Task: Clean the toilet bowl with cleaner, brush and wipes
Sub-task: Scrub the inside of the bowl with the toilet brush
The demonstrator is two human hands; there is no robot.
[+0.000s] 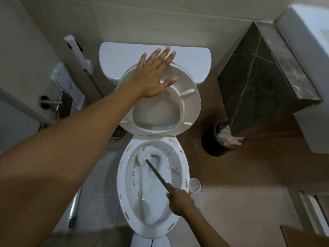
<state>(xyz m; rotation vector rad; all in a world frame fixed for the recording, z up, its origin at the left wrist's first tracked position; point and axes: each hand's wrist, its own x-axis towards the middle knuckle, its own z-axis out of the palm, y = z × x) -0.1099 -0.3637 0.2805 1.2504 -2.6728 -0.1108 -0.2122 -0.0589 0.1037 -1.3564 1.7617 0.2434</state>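
right hand [179,200] grips toilet brush [144,157] inside stained toilet bowl [122,177]; left hand [154,75] spread flat on raised seat [192,97].

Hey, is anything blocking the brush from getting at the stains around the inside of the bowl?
Nothing visible does. The left hand presses flat on the raised seat, which stands clear of the bowl. The right hand grips the brush, whose head is already inside the bowl.

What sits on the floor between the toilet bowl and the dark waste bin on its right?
In the head view, a small white brush holder stands on the floor beside the toilet bowl; from there to the waste bin only bare floor shows.
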